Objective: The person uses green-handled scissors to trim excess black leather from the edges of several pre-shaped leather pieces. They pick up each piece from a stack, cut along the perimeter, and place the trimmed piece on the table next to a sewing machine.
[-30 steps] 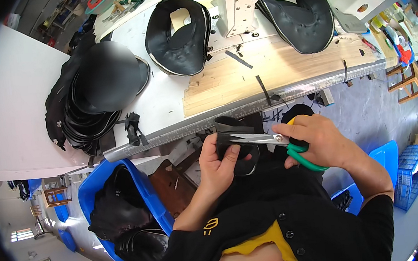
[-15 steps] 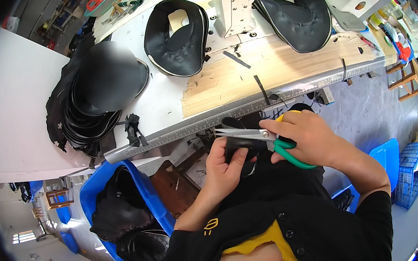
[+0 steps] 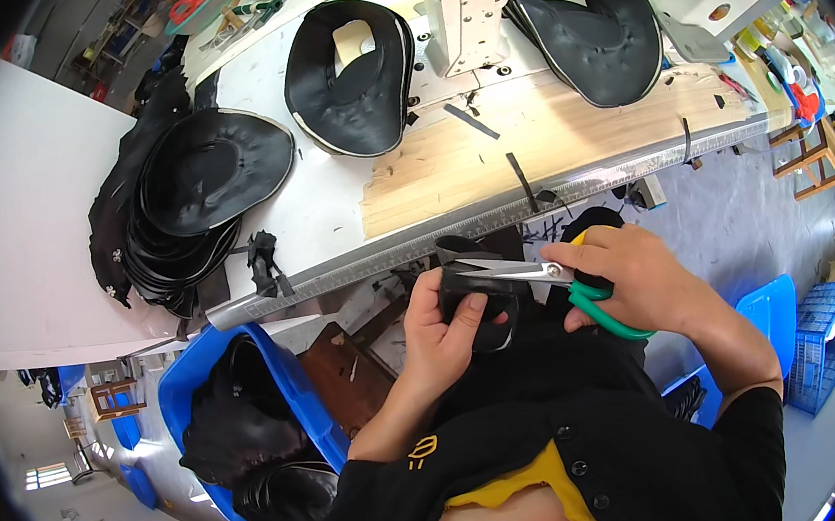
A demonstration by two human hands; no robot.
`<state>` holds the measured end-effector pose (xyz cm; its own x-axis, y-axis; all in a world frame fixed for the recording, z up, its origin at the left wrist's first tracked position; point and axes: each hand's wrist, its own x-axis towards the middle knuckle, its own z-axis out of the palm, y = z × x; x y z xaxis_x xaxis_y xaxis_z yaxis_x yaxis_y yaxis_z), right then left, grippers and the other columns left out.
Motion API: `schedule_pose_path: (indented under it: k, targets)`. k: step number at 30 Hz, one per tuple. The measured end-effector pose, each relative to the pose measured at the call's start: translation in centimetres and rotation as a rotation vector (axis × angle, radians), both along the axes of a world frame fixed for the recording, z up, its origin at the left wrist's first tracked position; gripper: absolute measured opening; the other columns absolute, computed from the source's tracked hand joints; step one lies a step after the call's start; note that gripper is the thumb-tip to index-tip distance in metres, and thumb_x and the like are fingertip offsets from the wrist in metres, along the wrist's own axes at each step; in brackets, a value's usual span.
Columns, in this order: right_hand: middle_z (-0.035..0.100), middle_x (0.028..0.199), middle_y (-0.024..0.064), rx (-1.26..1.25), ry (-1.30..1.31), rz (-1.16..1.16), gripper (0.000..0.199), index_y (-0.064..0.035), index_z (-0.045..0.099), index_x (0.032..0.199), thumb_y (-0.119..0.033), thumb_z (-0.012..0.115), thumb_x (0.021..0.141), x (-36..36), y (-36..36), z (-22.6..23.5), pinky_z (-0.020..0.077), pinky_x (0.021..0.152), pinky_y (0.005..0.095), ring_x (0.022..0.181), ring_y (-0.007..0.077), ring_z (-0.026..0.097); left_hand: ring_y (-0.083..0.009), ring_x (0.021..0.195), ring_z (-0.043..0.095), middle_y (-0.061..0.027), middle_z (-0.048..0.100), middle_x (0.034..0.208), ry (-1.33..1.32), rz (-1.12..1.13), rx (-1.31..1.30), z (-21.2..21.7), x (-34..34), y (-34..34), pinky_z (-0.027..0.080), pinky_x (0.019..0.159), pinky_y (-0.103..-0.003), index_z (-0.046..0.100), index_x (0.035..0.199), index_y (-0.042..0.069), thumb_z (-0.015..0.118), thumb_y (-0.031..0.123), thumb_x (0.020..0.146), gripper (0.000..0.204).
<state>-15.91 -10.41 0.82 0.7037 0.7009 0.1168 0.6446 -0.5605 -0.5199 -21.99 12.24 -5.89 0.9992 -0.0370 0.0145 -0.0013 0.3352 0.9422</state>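
Observation:
My left hand (image 3: 437,339) grips a black leather-like piece (image 3: 504,302) in front of my lap, thumb on its near face and fingers behind. The piece is curved, with a loop of it standing up at its far side. My right hand (image 3: 641,279) has its fingers through the handles of a pair of scissors (image 3: 551,270), one handle green, the other yellow. The scissors point left, their blades lying along the upper edge of the black piece, close to my left fingers. Whether the blade tips have material between them is hard to see.
Two black curved pieces with pale edging, one left (image 3: 350,78) and one right (image 3: 597,32), flank a machine post (image 3: 467,25) on the table. A stack of similar pieces (image 3: 218,169) stands left. Below is a blue bin (image 3: 323,410) of black pieces. A steel ruler (image 3: 398,265) runs along the table edge.
The scissors and my right hand have shifted slightly right and toward me. The blades now lie lower, against the black piece, which my left hand keeps holding in nearly the same place.

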Motion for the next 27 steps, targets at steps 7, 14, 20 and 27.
schedule_pose_path:
  k: [7,14,20,27]
  targets:
    - [0.057,0.078,0.0079,0.000,0.028,-0.092,0.067,-0.0125,0.055,0.118,-0.035,0.079,0.060,0.4,1.8,-1.4,0.0446,0.060,0.0356,0.070,0.0280,0.057,-0.0143,0.090,0.060,-0.0105,0.058,0.104,-0.020,-0.072,0.019,0.3,-0.4,-0.3,0.055,0.073,-0.030,0.042,0.111,0.002,0.052,0.002,0.090,0.023]
    - [0.054,0.074,0.0066,0.091,-0.284,-0.082,0.068,-0.0106,0.056,0.117,-0.028,0.080,0.056,1.3,0.2,-0.8,0.0395,0.058,0.0376,0.067,0.0265,0.053,-0.0216,0.083,0.063,-0.0133,0.059,0.101,0.130,0.132,-0.256,1.3,1.2,1.2,0.058,0.062,-0.034,0.043,0.111,0.002,0.053,0.001,0.089,0.025]
    - [0.045,0.075,0.0036,-0.099,-0.457,-0.085,0.056,-0.0141,0.058,0.115,-0.024,0.072,0.062,-0.1,0.5,0.6,0.0363,0.065,0.0380,0.074,0.0216,0.050,-0.0217,0.079,0.064,-0.0121,0.059,0.098,0.172,0.192,-0.351,2.0,1.8,1.0,0.058,0.062,-0.035,0.045,0.108,0.003,0.053,0.002,0.089,0.020]
    - [0.044,0.069,0.0030,-0.079,-0.534,-0.092,0.046,-0.0123,0.060,0.113,-0.016,0.064,0.068,0.4,0.6,-1.1,0.0376,0.058,0.0357,0.062,0.0203,0.049,-0.0235,0.079,0.064,-0.0131,0.060,0.096,0.191,0.205,-0.374,2.6,1.9,0.9,0.059,0.066,-0.038,0.047,0.106,0.001,0.054,0.003,0.089,0.019]
